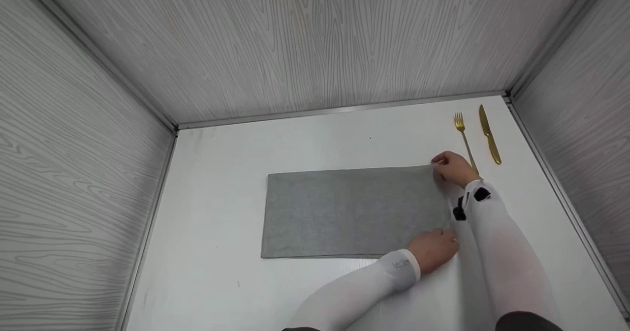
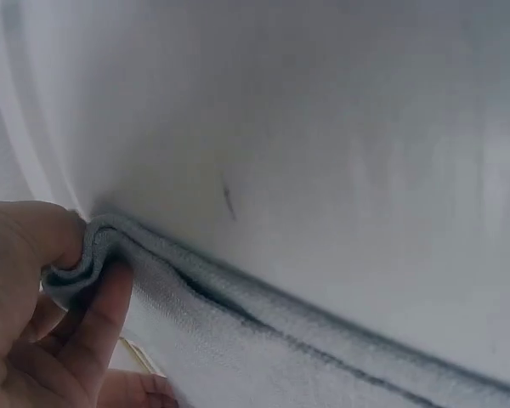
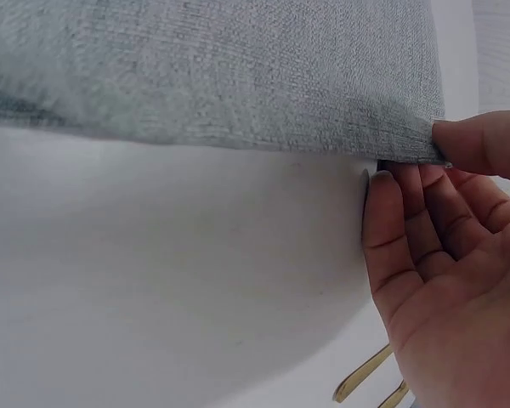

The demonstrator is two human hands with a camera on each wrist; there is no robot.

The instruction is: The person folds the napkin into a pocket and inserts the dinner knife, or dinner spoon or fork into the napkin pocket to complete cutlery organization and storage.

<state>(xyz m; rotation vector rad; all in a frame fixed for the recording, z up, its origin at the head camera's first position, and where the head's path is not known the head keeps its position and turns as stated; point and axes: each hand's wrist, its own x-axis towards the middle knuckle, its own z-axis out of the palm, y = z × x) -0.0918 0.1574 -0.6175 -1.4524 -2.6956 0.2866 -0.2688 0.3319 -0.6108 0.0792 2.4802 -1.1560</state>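
Note:
A grey cloth [image 1: 339, 213], folded into a long rectangle, lies flat on the white table. At its near right corner my left hand [image 1: 434, 250] pinches the edge; in the left wrist view the folded layers of the cloth [image 2: 263, 319] bunch between thumb and fingers. My right hand [image 1: 455, 168] holds the far right corner. The right wrist view shows that thumb on top of the cloth [image 3: 263, 76] and the fingers underneath, with the short edge lifted off the table.
A gold fork [image 1: 462, 129] lies just beyond my right hand, its handle end partly behind the hand. To its right is a gold knife [image 1: 488, 134]. Wood-grain panels [image 1: 315, 45] wall the table [image 1: 211, 223] at the back and both sides.

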